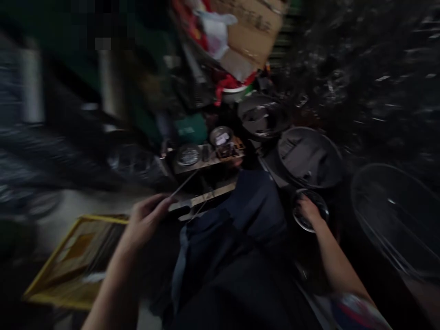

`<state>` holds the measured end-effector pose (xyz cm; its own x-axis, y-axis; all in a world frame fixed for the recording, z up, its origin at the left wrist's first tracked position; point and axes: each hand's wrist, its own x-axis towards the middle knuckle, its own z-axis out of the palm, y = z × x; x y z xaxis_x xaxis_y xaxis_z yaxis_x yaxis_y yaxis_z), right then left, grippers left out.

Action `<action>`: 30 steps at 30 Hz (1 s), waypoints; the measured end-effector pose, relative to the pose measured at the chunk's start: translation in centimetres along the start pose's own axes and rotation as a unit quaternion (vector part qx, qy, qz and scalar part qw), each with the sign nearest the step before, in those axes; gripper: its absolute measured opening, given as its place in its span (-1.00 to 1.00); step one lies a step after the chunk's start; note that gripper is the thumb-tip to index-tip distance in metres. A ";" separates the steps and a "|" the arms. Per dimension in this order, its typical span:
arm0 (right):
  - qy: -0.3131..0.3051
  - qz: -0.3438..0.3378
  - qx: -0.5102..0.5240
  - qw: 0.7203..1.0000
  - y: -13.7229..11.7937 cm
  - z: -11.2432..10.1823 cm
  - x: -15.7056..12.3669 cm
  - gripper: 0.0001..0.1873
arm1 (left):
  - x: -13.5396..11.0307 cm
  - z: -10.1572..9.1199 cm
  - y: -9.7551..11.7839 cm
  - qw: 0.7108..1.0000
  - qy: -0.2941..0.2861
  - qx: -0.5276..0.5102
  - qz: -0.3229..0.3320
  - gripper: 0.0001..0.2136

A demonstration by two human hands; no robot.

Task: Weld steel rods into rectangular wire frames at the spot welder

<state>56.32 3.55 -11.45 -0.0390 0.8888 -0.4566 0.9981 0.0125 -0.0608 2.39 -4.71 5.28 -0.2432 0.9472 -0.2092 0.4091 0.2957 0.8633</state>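
Observation:
My left hand (pixel 153 214) is closed around one end of a thin, pale rod (pixel 185 184). The rod slants up and away toward a small bench (pixel 172 167). My right hand (pixel 308 210) reaches down into a round metal bowl (pixel 326 213) at the right; its fingertips are blurred and partly hidden there. What lies in the bowl is too dark to make out. Between my arms, dark cloth (pixel 254 197) covers my lap and legs. On the bench stand a shallow dish of small shiny pieces (pixel 188 156) and a round tin (pixel 220 135).
A yellow-edged crate (pixel 74 229) with long thin pieces lies at the left. Dark round tubs (pixel 309 156) line the right, with a large clear container (pixel 395 215) beyond the bowl. Farther back is a cardboard box (pixel 254 32). Shiny dark material (pixel 371 82) fills the upper right.

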 end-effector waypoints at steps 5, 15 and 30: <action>0.074 0.004 0.010 0.997 2.7 1.1 0.6 -0.66 | 0.6 -0.7 -1.2 0.998 0.003 -0.063 0.007 -0.65; 0.215 -0.054 0.162 0.961 -3.9 -1.9 -0.1 -0.53 | 1.0 -0.9 -3.6 0.993 0.024 -0.109 0.040 -0.68; 0.102 -0.028 0.381 0.919 -12.3 -8.3 -3.2 -0.54 | 0.1 -1.8 -5.6 0.988 0.068 -0.123 0.072 -0.69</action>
<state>44.54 4.36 -1.82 -0.0014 0.9648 -0.2630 0.6683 -0.1947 -0.7180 -1.46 -6.47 1.25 -0.3205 0.9469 -0.0270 0.2268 0.1043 0.9683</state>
